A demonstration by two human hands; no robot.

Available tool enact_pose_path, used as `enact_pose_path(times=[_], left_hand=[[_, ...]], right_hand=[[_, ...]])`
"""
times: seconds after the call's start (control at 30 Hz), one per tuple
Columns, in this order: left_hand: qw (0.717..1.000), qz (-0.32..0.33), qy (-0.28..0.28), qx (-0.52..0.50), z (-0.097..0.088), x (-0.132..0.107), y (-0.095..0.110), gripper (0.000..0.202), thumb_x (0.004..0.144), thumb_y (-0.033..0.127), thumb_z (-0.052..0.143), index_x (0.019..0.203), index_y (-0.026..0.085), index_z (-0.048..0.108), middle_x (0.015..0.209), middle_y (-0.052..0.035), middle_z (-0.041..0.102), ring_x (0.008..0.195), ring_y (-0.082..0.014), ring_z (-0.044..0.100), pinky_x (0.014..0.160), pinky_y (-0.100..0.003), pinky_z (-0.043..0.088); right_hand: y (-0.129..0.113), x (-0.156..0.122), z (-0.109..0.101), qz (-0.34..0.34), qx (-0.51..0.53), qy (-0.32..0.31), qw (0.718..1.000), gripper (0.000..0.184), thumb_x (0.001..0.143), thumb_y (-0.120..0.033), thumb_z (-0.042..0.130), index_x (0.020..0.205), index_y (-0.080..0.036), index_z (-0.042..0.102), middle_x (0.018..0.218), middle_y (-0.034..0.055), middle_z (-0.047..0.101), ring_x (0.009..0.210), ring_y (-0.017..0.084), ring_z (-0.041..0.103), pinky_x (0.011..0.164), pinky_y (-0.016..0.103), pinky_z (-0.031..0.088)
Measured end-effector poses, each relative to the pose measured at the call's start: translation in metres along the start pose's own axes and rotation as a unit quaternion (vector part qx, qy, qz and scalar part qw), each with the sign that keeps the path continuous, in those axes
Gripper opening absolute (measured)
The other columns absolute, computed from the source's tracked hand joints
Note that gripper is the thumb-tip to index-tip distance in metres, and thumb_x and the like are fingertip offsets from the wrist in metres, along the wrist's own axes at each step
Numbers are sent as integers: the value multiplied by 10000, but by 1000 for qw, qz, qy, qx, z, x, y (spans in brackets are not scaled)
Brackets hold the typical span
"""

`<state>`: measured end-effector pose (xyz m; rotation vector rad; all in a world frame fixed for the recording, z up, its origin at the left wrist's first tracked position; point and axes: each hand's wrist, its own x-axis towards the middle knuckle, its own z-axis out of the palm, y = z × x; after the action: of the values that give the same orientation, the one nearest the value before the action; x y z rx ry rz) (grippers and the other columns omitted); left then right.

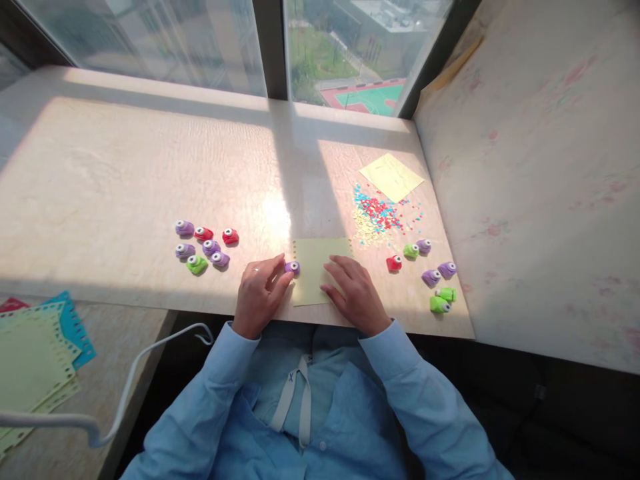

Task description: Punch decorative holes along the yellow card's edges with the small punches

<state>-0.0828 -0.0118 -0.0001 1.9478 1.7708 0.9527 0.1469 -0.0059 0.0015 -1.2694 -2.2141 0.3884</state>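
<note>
A pale yellow sheet of paper (311, 283) lies in front of me, with small punched notches along its left and right edges. At its left edge sits a purple craft punch (292, 267), held between the thumb and fingers of my left hand (260, 293). My right hand (355, 290) rests on the right part of the sheet, its fingers spread and lying on the paper. Nothing shows in that hand. The underside of the punch, where it meets the paper edge, is hidden from view.
Several purple, red and green punches (211, 247) stand on the left, and more punches (431, 278) on the right. Red, blue and yellow paper bits (377, 217) are scattered below a yellow sheet (391, 177). Notched sheets (35, 360) and a white cable (131, 380) lie lower left.
</note>
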Motion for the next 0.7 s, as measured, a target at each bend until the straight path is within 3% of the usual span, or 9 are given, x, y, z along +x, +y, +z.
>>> enact_pose_path(times=[0.13, 0.37, 0.7], left_hand=[[999, 39, -34, 4, -7, 7, 1, 285, 950, 383, 565, 1113, 228, 740, 1104, -70, 764, 1036, -239, 671, 955, -414, 497], [994, 85, -61, -23, -15, 9, -11, 260, 958, 396, 584, 1040, 240, 776, 1058, -61, 762, 1008, -223, 661, 921, -383, 514], [999, 29, -30, 6, -5, 14, -1, 238, 954, 363, 596, 1053, 244, 777, 1029, -51, 760, 983, -223, 648, 924, -382, 500]], right_hand=[[4, -4, 15, -8, -25, -7, 1000, 325, 989, -372, 541, 1249, -219, 664, 1386, 141, 614, 1309, 306, 532, 1079, 501, 442], [2, -6, 12, -4, -36, -8, 999, 328, 997, -349, 530, 1265, -213, 660, 1406, 137, 606, 1325, 305, 527, 1085, 494, 437], [0, -6, 10, 7, -29, -14, 999, 327, 998, -341, 536, 1279, -217, 649, 1419, 135, 599, 1346, 297, 517, 1093, 498, 434]])
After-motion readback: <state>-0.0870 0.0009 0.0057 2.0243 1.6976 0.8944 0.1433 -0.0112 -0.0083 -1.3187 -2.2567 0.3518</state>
